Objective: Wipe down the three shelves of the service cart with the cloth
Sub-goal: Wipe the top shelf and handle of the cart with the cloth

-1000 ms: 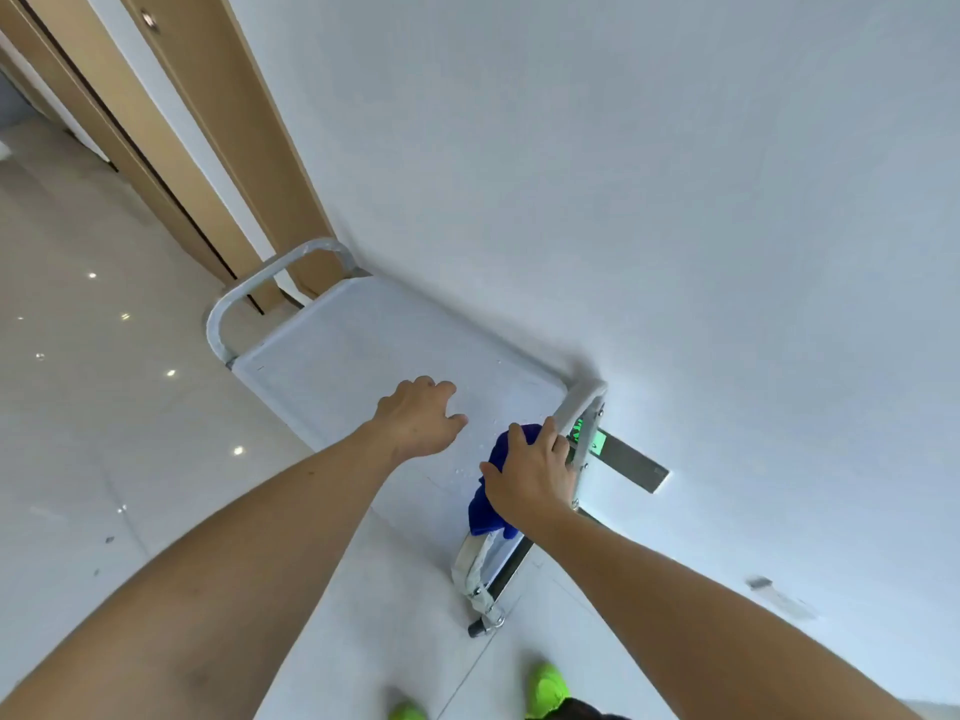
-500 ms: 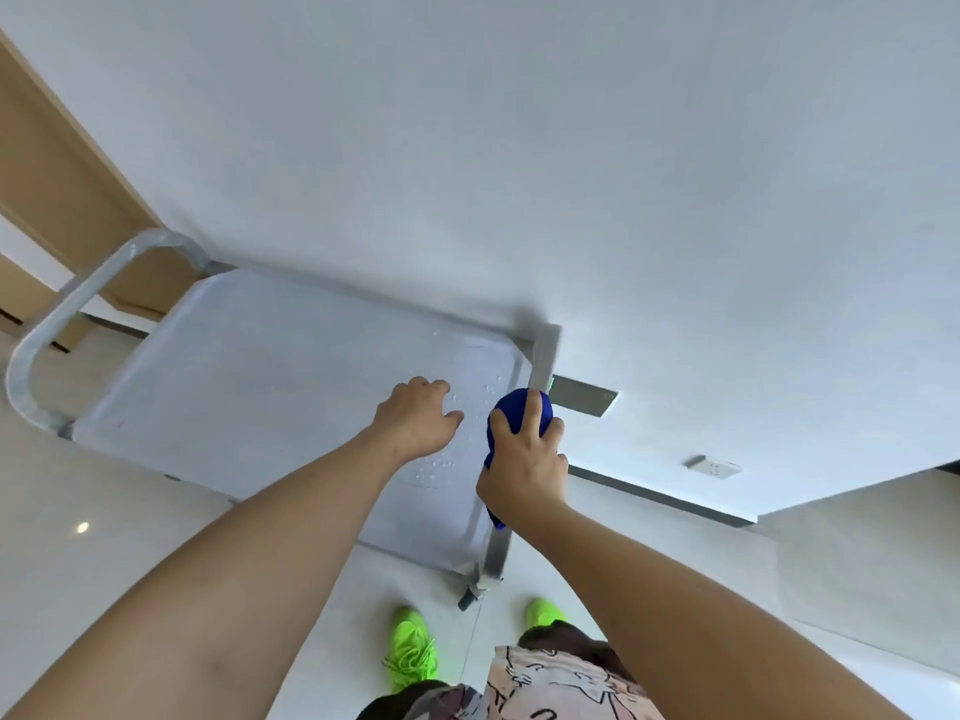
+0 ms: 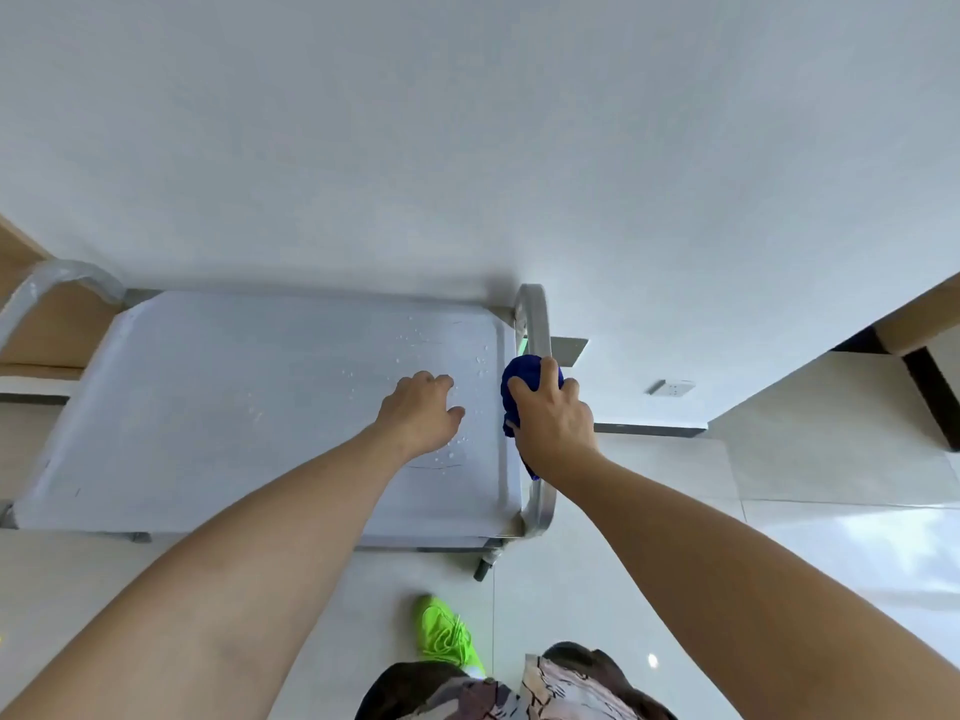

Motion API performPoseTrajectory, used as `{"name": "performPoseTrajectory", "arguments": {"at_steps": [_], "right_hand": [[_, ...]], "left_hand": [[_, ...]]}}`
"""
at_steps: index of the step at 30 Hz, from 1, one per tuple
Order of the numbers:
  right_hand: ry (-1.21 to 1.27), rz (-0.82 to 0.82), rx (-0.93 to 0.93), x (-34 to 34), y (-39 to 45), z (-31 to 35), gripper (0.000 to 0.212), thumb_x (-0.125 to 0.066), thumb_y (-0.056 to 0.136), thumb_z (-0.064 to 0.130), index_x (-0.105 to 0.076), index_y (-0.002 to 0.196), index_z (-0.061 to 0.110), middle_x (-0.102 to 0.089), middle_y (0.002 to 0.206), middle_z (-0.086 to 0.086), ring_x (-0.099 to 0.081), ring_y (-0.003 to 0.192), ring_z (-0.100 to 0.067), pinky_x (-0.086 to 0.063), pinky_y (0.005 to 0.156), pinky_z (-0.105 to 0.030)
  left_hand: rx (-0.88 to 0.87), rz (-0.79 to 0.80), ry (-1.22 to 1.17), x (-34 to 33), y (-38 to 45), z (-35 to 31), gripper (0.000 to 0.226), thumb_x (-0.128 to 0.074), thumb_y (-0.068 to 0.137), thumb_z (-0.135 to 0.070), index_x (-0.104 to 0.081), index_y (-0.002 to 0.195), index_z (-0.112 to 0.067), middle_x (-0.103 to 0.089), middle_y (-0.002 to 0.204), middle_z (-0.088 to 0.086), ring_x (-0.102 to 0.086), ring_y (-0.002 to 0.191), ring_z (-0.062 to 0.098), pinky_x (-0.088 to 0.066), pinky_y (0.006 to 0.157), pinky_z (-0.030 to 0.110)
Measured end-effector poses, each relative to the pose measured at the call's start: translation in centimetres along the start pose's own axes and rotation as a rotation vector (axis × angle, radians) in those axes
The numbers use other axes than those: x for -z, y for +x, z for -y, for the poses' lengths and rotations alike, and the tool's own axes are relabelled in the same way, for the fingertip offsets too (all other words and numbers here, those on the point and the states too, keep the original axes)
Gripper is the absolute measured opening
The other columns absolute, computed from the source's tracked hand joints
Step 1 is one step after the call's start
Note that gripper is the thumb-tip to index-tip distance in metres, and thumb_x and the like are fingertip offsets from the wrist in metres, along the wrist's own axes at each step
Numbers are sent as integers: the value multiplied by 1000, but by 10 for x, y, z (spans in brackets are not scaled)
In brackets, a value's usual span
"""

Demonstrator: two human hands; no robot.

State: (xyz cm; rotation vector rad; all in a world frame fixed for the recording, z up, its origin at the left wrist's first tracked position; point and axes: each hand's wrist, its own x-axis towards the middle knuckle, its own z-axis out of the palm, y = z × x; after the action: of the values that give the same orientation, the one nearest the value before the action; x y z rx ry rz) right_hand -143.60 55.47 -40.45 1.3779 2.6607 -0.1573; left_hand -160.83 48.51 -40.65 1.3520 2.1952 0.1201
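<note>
Right hand (image 3: 553, 426) fingers clamped on cloth (image 3: 524, 376) at handle (image 3: 537, 324), likely poised to wipe wet top shelf (image 3: 234, 407); left hand (image 3: 421, 415) fingers loosely curled, resting on shelf, probably steadying cart.

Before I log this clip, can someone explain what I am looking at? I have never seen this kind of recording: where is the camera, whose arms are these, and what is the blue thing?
There is no machine here. The single picture comes from a wide-angle camera worn on a person's head, looking down at their own bare arms. Below is the top shelf of a grey metal service cart, standing against a white wall, with water droplets scattered on it. The right hand grips a bunched blue cloth at the shelf's right edge, beside the cart's curved metal handle. The left hand rests on the shelf, holding nothing. A bright green shoe shows on the pale tiled floor.
</note>
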Motion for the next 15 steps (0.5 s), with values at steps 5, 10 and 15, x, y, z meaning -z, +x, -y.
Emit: {"name": "performPoseTrajectory", "arguments": {"at_steps": [5, 10, 15], "right_hand": [[38, -8, -15, -1, -22, 0, 39, -60, 96, 26, -43, 131, 21, -29, 143, -17, -47, 97, -32, -41, 63, -35], [109, -28, -18, -1, -54, 2, 39, -58, 98, 23, -42, 133, 19, -30, 144, -17, -49, 99, -33, -41, 66, -36], [172, -64, 0, -1, -102, 9, 38, -58, 98, 24, -44, 133, 20, -33, 141, -16, -49, 96, -32, -42, 66, -36]], "left_hand": [[-30, 9, -12, -4, -14, -2, 56, -49, 97, -41, -40, 146, -16, -43, 145, 11, -41, 131, 31, -41, 104, 45], [-29, -11, -6, -8, -44, -3, 56, -50, 97, -42, -40, 146, -17, -43, 146, 10, -42, 130, 30, -42, 103, 44], [-39, -36, 25, -11, -94, -5, 57, -50, 97, -43, -39, 146, -17, -41, 147, 10, -41, 131, 30, -42, 103, 45]]}}
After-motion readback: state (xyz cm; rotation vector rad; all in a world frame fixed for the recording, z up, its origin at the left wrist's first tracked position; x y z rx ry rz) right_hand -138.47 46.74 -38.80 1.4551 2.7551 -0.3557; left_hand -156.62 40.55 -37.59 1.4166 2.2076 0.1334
